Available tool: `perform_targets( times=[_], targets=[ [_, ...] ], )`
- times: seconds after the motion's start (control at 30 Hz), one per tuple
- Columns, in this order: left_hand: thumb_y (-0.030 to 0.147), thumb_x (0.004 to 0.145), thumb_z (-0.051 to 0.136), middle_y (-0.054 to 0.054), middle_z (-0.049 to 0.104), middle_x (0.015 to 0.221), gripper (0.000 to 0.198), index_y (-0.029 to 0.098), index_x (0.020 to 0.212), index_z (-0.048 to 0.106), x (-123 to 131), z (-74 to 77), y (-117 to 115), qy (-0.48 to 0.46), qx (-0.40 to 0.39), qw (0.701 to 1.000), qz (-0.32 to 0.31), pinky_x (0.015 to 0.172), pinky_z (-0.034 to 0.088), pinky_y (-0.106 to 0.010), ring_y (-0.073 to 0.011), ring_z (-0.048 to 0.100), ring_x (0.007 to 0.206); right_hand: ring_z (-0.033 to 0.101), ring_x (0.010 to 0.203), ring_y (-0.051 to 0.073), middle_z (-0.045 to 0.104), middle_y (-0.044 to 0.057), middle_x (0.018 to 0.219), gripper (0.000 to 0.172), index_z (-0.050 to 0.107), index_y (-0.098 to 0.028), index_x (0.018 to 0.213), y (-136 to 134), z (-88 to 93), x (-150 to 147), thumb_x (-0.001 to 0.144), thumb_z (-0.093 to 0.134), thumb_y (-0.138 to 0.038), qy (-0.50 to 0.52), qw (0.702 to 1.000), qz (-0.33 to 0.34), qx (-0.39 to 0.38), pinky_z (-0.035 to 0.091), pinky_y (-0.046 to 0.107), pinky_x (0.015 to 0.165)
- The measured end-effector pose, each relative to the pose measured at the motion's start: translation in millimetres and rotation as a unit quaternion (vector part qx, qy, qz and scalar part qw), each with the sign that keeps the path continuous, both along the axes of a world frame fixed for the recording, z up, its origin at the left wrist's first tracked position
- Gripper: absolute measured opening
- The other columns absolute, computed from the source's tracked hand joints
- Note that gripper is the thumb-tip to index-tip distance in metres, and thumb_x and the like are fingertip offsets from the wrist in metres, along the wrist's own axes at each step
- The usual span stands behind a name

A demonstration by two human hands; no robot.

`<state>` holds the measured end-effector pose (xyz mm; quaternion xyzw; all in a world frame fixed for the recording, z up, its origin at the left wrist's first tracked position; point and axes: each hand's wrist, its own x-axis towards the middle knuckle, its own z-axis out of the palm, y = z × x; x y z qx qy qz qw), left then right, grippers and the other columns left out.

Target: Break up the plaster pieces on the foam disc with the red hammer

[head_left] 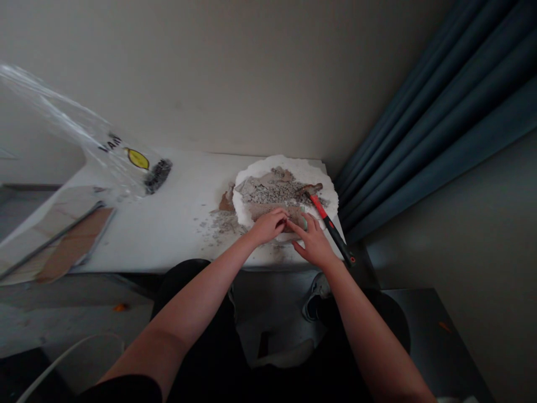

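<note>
A rough white foam slab lies on the white board and carries broken grey and brown tile pieces. My left hand rests at the slab's near edge, fingers curled in a pinch on the fragments. My right hand lies beside it, fingers stretched out flat on the slab's near edge. A hammer with a red and black handle lies on the slab just right of my right hand, head toward the wall.
Grey crumbs scatter left of the slab. A clear plastic bag with a yellow label hangs at the left. Wooden-looking panels lie at the board's left end. Blue curtains hang on the right. My knees and shoe are below.
</note>
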<state>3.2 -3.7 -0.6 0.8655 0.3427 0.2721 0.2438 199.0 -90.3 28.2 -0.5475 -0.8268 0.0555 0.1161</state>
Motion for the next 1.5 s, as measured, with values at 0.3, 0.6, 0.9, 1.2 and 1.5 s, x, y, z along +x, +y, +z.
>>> perform_targets(
  times=[0.3,0.6,0.9,1.2,1.5],
  targets=[
    [0.015,0.084,0.049,-0.008,0.063,0.115,0.013,0.019,0.089,0.061,0.2,0.1,-0.6,0.004,0.006,1.000,-0.003,0.094,0.051,-0.039,-0.0219,0.061,0.106,0.022,0.142,0.038,0.024,0.016,0.153,0.064,0.040,-0.029,0.150,2.9,-9.9,3.7,0.088,0.059,-0.030,0.035,0.998,0.023,0.039,0.043,0.057,0.102],
    [0.016,0.085,0.050,-0.008,0.063,0.114,0.012,0.019,0.088,0.061,-0.3,-2.2,0.3,-0.006,0.004,1.000,-0.005,0.093,0.051,-0.039,-0.0213,0.061,0.105,0.023,0.141,0.038,0.025,0.016,0.153,0.061,0.043,-0.028,0.148,2.9,-9.9,3.5,0.089,0.059,-0.030,0.037,0.998,0.022,0.046,0.042,0.057,0.103],
    [0.021,0.090,0.049,-0.008,0.062,0.111,0.012,0.018,0.092,0.061,0.2,-3.5,0.2,0.005,0.013,1.000,-0.003,0.089,0.051,-0.036,-0.0200,0.062,0.098,0.023,0.142,0.035,0.025,0.017,0.152,0.067,0.035,-0.025,0.152,2.8,-7.8,1.6,0.089,0.058,-0.029,0.058,0.997,0.025,0.052,0.037,0.055,0.109],
    [0.016,0.085,0.051,-0.008,0.062,0.112,0.013,0.019,0.093,0.061,-0.2,-1.4,-0.7,0.004,0.009,1.000,-0.005,0.092,0.051,-0.037,-0.0211,0.061,0.104,0.023,0.141,0.037,0.024,0.015,0.153,0.073,0.031,-0.031,0.154,4.6,-13.5,3.2,0.087,0.060,-0.028,0.052,0.997,0.024,0.044,0.040,0.058,0.106],
    [0.017,0.086,0.050,-0.008,0.062,0.111,0.015,0.019,0.096,0.061,-0.5,-1.6,-1.1,0.004,0.004,1.000,-0.003,0.091,0.051,-0.038,-0.0218,0.061,0.104,0.024,0.141,0.035,0.028,0.015,0.149,0.069,0.032,-0.031,0.153,5.5,-13.7,-1.5,0.089,0.057,-0.027,0.078,0.996,0.023,0.040,0.037,0.058,0.109]
  ],
)
